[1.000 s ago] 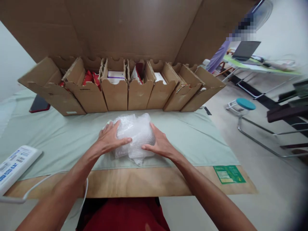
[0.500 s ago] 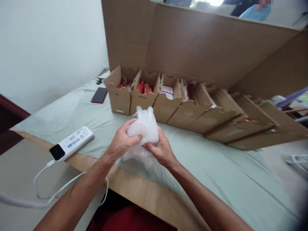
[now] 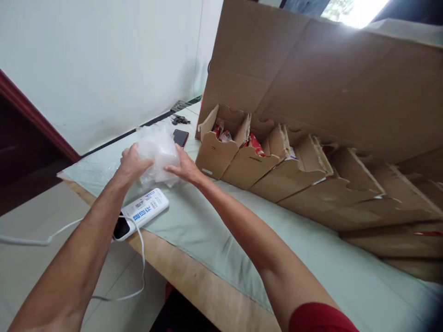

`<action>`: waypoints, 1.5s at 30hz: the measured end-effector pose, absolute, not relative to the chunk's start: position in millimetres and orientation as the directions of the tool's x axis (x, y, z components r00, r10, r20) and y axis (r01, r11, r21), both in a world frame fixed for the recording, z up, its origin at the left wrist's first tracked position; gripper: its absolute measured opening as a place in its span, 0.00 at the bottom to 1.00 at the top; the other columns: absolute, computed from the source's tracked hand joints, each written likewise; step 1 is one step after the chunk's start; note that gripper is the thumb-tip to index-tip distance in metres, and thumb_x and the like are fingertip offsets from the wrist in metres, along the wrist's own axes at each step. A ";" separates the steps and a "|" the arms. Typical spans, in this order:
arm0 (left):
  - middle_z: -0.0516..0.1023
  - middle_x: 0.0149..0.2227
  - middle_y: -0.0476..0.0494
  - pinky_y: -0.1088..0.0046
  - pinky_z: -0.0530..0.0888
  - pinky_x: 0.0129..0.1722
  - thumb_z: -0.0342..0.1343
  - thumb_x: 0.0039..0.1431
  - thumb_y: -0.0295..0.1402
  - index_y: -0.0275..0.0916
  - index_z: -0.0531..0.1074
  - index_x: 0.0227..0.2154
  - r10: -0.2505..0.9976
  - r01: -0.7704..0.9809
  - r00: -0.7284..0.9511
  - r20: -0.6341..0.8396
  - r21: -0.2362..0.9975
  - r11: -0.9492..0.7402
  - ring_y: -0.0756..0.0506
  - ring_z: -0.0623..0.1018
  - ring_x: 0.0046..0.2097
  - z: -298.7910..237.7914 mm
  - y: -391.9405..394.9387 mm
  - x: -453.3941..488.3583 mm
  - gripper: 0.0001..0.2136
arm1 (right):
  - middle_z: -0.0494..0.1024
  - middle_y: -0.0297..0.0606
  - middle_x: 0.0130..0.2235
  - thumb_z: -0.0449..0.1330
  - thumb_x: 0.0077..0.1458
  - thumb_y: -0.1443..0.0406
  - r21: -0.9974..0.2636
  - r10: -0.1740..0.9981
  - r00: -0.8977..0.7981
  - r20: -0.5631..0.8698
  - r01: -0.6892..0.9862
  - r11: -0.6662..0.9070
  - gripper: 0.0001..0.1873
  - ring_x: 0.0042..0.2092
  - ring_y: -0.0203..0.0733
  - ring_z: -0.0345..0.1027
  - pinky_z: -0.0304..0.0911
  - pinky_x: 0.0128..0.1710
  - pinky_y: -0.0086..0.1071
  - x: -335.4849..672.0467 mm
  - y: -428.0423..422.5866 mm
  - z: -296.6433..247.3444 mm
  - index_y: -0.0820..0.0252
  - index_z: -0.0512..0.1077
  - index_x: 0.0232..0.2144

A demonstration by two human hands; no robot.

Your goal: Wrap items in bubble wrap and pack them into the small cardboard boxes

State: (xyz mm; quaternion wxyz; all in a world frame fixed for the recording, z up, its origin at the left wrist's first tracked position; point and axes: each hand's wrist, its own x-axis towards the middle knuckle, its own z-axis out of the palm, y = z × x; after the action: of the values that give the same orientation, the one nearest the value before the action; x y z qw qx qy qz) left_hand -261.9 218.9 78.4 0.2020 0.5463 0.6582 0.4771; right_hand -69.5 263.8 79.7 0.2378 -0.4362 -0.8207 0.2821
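Observation:
A bundle wrapped in clear bubble wrap [image 3: 157, 152] is held between both my hands over the left end of the table. My left hand [image 3: 130, 163] grips its left side with curled fingers. My right hand [image 3: 183, 167] presses against its right side, fingers round it. Just below the bundle lies a white power bank [image 3: 141, 213] with blue print and a white cable. What is inside the wrap cannot be seen.
A row of open cardboard compartments [image 3: 277, 166] holding red and white packets stands along the back, under a tall cardboard flap [image 3: 311, 78]. A dark phone [image 3: 180, 137] and keys [image 3: 179, 120] lie near the wall. A pale green cloth [image 3: 214, 230] covers the wooden table.
Both hands lifted the bubble-wrapped bundle from in front of the compartments and carried it left, above the power bank. My view swung left with it.

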 end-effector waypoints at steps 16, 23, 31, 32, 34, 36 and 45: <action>0.43 0.75 0.23 0.26 0.54 0.63 0.55 0.64 0.47 0.41 0.59 0.69 0.943 0.898 -0.307 0.131 0.368 0.241 0.21 0.48 0.74 80.4 205.7 -241.7 0.34 | 0.56 0.55 0.72 0.59 0.65 0.60 -0.561 0.872 -0.442 0.213 0.675 0.479 0.36 0.73 0.56 0.48 0.48 0.71 0.52 -49.6 227.9 58.3 0.65 0.56 0.70; 0.48 0.73 0.20 0.31 0.51 0.66 0.45 0.68 0.50 0.30 0.65 0.64 0.935 0.953 -0.050 0.351 0.296 -0.060 0.21 0.48 0.74 124.0 134.6 -200.6 0.32 | 0.60 0.56 0.71 0.64 0.62 0.65 -0.638 0.874 -0.480 0.069 0.653 0.409 0.23 0.71 0.55 0.56 0.54 0.68 0.52 58.4 125.2 61.1 0.63 0.72 0.58; 0.51 0.73 0.31 0.36 0.60 0.66 0.46 0.68 0.44 0.42 0.63 0.66 0.758 0.649 0.442 0.481 0.411 -0.640 0.25 0.53 0.73 36.0 36.0 -34.1 0.26 | 0.82 0.45 0.54 0.63 0.63 0.64 -0.725 0.969 -0.244 -0.036 0.673 0.143 0.13 0.57 0.46 0.75 0.68 0.59 0.41 215.3 -19.3 58.9 0.59 0.78 0.50; 0.53 0.72 0.28 0.36 0.63 0.64 0.46 0.68 0.44 0.39 0.65 0.64 0.732 0.615 0.503 0.460 0.405 -0.677 0.24 0.55 0.72 25.4 28.6 -10.2 0.26 | 0.82 0.45 0.53 0.63 0.63 0.64 -0.725 0.982 -0.184 -0.033 0.681 0.103 0.13 0.55 0.46 0.76 0.69 0.56 0.40 233.5 -37.9 58.7 0.59 0.78 0.49; 0.57 0.70 0.25 0.37 0.65 0.62 0.46 0.67 0.43 0.37 0.69 0.61 0.674 0.556 0.600 0.430 0.381 -0.738 0.24 0.57 0.71 11.0 19.5 29.2 0.25 | 0.83 0.45 0.51 0.62 0.62 0.63 -0.720 0.998 -0.065 0.001 0.692 0.046 0.12 0.52 0.46 0.78 0.72 0.53 0.40 271.9 -71.7 60.2 0.57 0.79 0.47; 0.59 0.69 0.23 0.39 0.65 0.63 0.47 0.66 0.42 0.35 0.71 0.60 0.636 0.533 0.647 0.421 0.348 -0.771 0.24 0.57 0.71 2.7 17.4 54.3 0.24 | 0.83 0.44 0.52 0.61 0.62 0.62 -0.676 0.995 0.057 0.085 0.736 0.016 0.11 0.53 0.47 0.78 0.72 0.54 0.43 315.7 -96.5 67.4 0.55 0.79 0.45; 0.64 0.65 0.21 0.42 0.64 0.63 0.44 0.69 0.43 0.31 0.72 0.58 0.634 0.603 0.645 0.427 0.224 -0.765 0.26 0.57 0.71 -27.4 15.5 60.7 0.25 | 0.69 0.52 0.66 0.57 0.55 0.67 -0.043 0.710 0.444 0.547 0.862 -0.506 0.33 0.65 0.63 0.61 0.59 0.61 0.59 511.9 -66.0 164.9 0.61 0.67 0.63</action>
State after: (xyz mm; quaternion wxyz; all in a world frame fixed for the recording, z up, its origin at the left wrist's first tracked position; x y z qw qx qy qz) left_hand 60.7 15.5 -27.4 0.0306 0.9065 0.3412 0.2468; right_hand 511.9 -66.0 164.9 0.1598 -0.8346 -0.4707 -0.2373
